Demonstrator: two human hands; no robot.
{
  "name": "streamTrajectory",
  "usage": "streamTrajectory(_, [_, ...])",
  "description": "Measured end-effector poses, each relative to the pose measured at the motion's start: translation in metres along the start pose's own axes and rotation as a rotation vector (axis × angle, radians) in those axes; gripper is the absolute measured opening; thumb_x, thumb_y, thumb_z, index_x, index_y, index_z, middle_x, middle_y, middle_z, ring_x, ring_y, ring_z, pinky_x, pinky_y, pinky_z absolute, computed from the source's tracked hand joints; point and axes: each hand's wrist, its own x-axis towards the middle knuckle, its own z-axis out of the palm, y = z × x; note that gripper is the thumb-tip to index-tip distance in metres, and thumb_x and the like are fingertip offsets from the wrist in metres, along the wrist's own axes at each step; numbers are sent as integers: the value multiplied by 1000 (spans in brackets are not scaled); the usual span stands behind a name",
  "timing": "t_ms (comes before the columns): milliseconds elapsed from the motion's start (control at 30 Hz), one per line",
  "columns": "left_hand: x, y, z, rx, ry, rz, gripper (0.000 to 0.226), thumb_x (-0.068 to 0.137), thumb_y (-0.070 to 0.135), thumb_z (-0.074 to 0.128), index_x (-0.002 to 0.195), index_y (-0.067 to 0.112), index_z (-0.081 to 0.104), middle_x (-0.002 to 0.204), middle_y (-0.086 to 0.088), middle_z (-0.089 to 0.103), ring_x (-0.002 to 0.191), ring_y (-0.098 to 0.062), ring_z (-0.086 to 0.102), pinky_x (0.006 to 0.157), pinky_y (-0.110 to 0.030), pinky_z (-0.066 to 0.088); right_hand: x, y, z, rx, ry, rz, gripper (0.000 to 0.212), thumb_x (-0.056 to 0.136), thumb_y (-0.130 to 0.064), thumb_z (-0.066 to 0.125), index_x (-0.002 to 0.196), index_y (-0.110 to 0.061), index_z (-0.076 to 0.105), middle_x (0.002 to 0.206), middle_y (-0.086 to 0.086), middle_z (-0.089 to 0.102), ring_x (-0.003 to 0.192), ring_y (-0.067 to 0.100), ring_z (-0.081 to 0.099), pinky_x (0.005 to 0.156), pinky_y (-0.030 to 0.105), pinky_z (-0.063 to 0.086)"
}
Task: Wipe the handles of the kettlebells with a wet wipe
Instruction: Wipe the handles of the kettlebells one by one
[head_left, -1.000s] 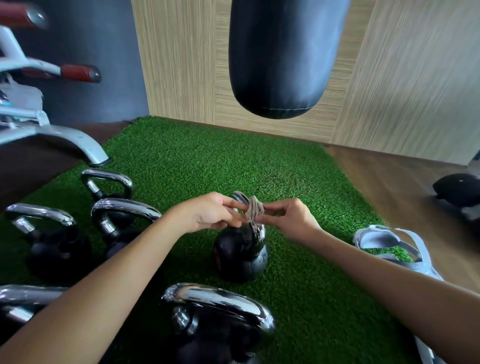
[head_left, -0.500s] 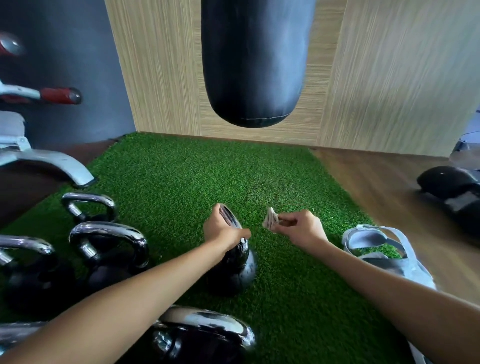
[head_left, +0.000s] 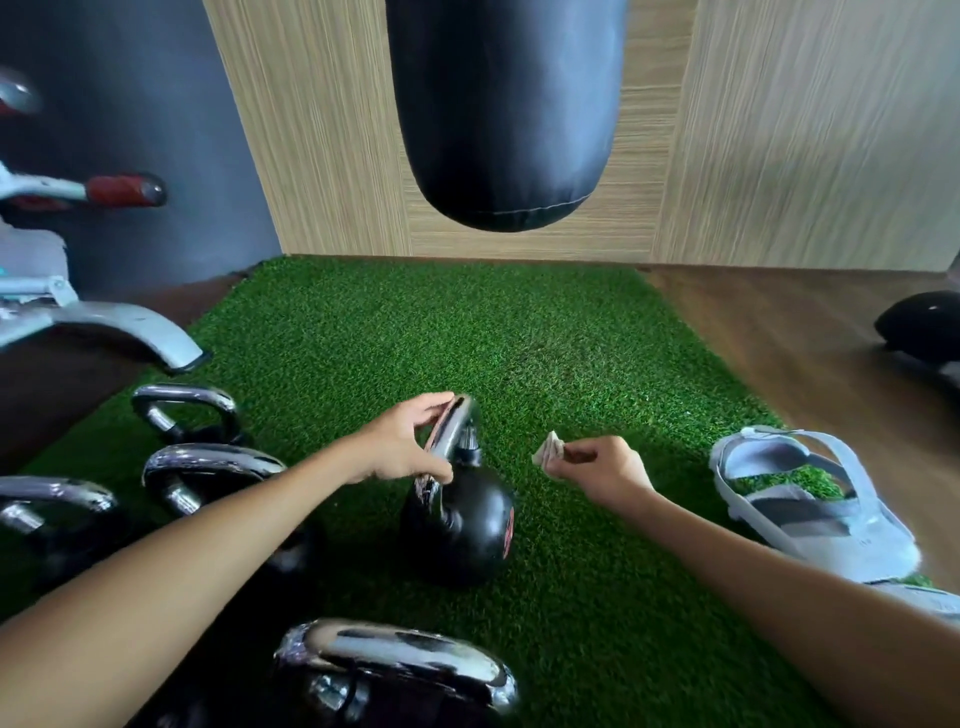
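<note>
Head view: left grip (head_left: 400, 447) curls round the chrome handle (head_left: 451, 427) of the central kettlebell (head_left: 467, 525), which stands on the turf (head_left: 519, 332). Right grip (head_left: 605, 467) pinches the folded wet wipe (head_left: 549, 451), just clear of the handle at its 3 o'clock. Probably mid-task: other kettlebells (head_left: 208, 465) wait from 6 to 9 o'clock.

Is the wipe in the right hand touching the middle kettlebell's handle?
Apart. The head view shows green turf between the wet wipe pinched in the right hand and the chrome kettlebell handle, which the left hand grips.
</note>
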Motion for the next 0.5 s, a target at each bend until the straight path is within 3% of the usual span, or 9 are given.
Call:
streamTrajectory(100, [3, 8, -25, 235, -158, 46, 124, 61, 43, 96, 159, 34, 20, 165, 4, 29, 151, -13, 27, 120, -34, 22, 10, -1, 20, 70, -9, 33, 10, 82, -33, 82, 88, -27, 77, 74, -7, 73, 47, 1, 50, 40, 16, 38])
streamTrajectory(167, [7, 21, -38, 433, -216, 51, 131, 57, 54, 94, 161, 33, 18, 165, 7, 30, 151, -14, 28, 122, -35, 20, 20, -6, 36, 99, 1, 42, 13, 81, -31, 82, 87, -23, 75, 81, -6, 74, 64, 9, 66, 53, 25, 55])
streamTrajectory(233, [12, 31, -47, 588, -255, 48, 136, 53, 57, 94, 161, 32, 16, 164, 10, 31, 151, -16, 30, 125, -41, 23, 33, -10, 56, 123, 31, 58, 17, 79, -30, 83, 82, -25, 68, 86, -5, 72, 79, 15, 71, 71, 33, 62])
streamTrajectory(300, [15, 35, -49, 643, -262, 40, 139, 50, 58, 95, 161, 33, 16, 163, 11, 33, 150, -20, 32, 123, -46, 29, 47, -12, 75, 161, 47, 70, 28, 77, -27, 84, 81, -35, 57, 90, -6, 68, 85, 17, 70, 79, 40, 62])
streamTrajectory(400, [17, 37, -46, 697, -252, 57, 143, 47, 59, 94, 162, 33, 12, 163, 10, 33, 148, -23, 35, 120, -46, 33, 59, -13, 97, 244, 12, 54, 35, 77, -26, 81, 83, -45, 52, 98, -2, 68, 86, 19, 70, 80, 44, 62])
streamTrajectory(500, [19, 38, -43, 741, -226, 70, 142, 47, 58, 93, 162, 31, 14, 163, 8, 34, 142, -23, 44, 116, -43, 39, 66, -11, 105, 247, 65, 58, 21, 82, -28, 81, 98, -38, 71, 91, -7, 72, 80, 14, 71, 72, 31, 60])
